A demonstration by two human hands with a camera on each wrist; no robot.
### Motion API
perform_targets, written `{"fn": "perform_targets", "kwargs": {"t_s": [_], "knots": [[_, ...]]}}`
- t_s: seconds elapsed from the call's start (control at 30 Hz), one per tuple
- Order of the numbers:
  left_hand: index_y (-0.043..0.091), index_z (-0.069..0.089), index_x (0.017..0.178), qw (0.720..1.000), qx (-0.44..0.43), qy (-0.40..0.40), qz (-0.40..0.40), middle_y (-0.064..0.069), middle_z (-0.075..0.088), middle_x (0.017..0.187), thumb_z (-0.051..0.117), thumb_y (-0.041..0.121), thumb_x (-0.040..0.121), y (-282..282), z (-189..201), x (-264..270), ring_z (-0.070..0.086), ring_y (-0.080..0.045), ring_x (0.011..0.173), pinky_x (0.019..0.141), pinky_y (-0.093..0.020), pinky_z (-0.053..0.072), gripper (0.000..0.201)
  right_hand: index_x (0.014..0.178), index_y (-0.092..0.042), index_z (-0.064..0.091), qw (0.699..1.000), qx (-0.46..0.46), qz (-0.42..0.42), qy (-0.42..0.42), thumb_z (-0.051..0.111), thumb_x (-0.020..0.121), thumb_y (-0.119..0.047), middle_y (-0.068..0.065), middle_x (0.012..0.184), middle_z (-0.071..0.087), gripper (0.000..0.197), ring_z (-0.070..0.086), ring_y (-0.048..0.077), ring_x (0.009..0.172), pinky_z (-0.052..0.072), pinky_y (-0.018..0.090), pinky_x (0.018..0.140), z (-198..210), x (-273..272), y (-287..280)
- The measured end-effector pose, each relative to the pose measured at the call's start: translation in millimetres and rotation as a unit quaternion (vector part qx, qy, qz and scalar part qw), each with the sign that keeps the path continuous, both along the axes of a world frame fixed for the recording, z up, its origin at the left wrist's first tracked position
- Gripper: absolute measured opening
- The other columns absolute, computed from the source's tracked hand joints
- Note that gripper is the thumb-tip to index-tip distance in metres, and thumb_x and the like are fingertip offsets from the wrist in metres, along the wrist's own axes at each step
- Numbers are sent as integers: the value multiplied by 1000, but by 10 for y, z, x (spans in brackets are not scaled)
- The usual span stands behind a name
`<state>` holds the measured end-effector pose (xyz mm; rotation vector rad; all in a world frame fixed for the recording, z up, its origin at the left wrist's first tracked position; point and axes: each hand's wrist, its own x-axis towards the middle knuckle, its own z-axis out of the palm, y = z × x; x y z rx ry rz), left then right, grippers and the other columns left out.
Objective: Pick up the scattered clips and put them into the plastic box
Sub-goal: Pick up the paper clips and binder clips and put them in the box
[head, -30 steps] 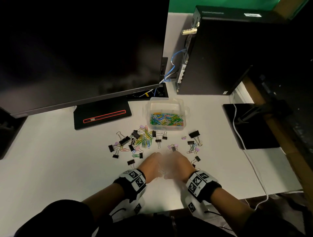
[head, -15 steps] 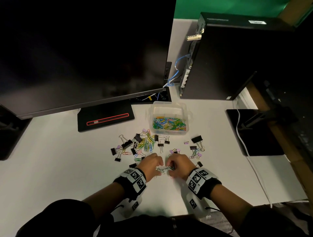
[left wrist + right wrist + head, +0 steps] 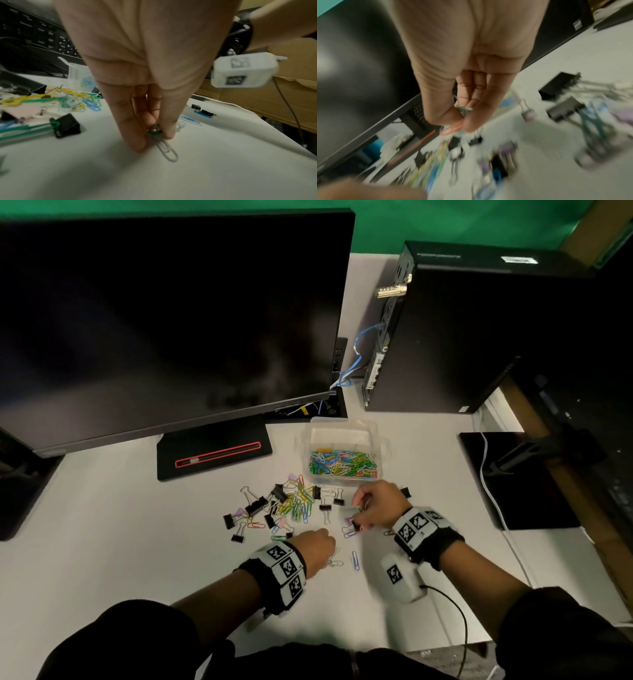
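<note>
Desk surface point(image 3: 102, 542), white, carries every item in the head view. Monitor point(image 3: 171, 313), black and dark-screened, occupies the far left, with its stand base point(image 3: 212, 451) marked by a red outline. Computer tower point(image 3: 462, 337), black, stands at the far right, with a blue cable point(image 3: 359, 350) running between it and the monitor. A black pad point(image 3: 513, 481) lies on the right side, crossed by a white cable point(image 3: 489, 494).

The plastic box point(image 3: 342, 436), clear and without a lid, sits between the stand base and the black pad, in front of the tower. It contains a layer of coloured paper clips point(image 3: 342, 462).

The scattered clips point(image 3: 291, 505), a mix of black binder clips and coloured paper clips, lie on the desk just in front of the box, to its left.

The right hand point(image 3: 376, 506) is near the front edge of the box. Its fingers are curled together and pinch a small bundle of clips point(image 3: 453, 128), one of them orange; the right wrist view is blurred, so the count cannot be told.

The left hand point(image 3: 315, 546) is closer to the person, at the near edge of the scatter, well apart from the right hand. Its fingertips point(image 3: 135, 142) point down and pinch a grey paper clip point(image 3: 168, 150) against the desk, with a green clip point(image 3: 154, 129) held between them
</note>
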<state>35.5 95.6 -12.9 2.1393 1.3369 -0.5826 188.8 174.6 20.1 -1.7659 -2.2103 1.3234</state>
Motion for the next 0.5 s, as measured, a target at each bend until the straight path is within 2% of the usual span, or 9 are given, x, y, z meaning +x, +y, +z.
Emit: {"fn": "perform_targets", "kwargs": {"t_s": [0.1, 0.13, 0.27, 0.3, 0.37, 0.43, 0.5], "knots": [[-5, 44, 118, 999, 12, 22, -34, -22, 46, 122, 46, -1, 90, -14, -31, 12, 55, -37, 108, 86, -42, 45, 28, 83, -11, 63, 998, 31, -50, 30, 73, 69, -1, 9, 75, 67, 20, 66, 16, 57, 59, 30, 59, 172, 21, 274], [-6, 44, 118, 998, 16, 29, -45, -23, 45, 123, 44, -3, 90, -17, -35, 18, 54, -38, 108, 86, -43, 46, 29, 83, -10, 63, 996, 41, -68, 39, 73, 69, 0, 10, 76, 67, 20, 66, 18, 58, 59, 31, 60, 206, 14, 362], [-8, 42, 122, 998, 2, 43, -39, -25, 43, 126, 46, -2, 88, -8, 2, 82, 54, -40, 109, 88, -43, 45, 34, 73, -16, 64, 983, 91, -150, 52, 73, 66, -1, 2, 76, 62, 20, 62, 15, 56, 57, 21, 53, 193, -48, 628], [-8, 43, 121, 998, -2, 44, -38, -25, 44, 126, 46, -2, 88, 4, 20, 92, 54, -40, 108, 87, -42, 46, 34, 74, -16, 65, 980, 102, -164, 54, 73, 67, -2, 1, 76, 61, 18, 62, 16, 59, 57, 22, 55, 172, -68, 670], [-8, 44, 120, 998, -3, 43, -39, -25, 45, 125, 46, -2, 87, 20, 34, 79, 55, -40, 107, 85, -43, 46, 33, 84, -13, 69, 978, 114, -169, 51, 71, 71, -5, 1, 82, 63, 15, 60, 16, 71, 56, 27, 70, 123, -111, 724], [-8, 44, 120, 999, 0, 42, -35, -25, 45, 124, 46, -2, 87, 28, 35, 66, 55, -41, 106, 83, -43, 47, 33, 94, -12, 70, 981, 116, -155, 34, 70, 76, -10, 3, 94, 66, 19, 58, 16, 80, 52, 30, 83, 70, -131, 744], [-7, 43, 120, 999, 3, 37, -26, -25, 46, 124, 46, -2, 87, 36, 34, 53, 55, -41, 106, 82, -44, 47, 34, 101, -12, 68, 984, 131, -121, 6, 67, 79, -13, 5, 105, 66, 21, 59, 20, 88, 47, 27, 85, 38, -122, 716]]}}
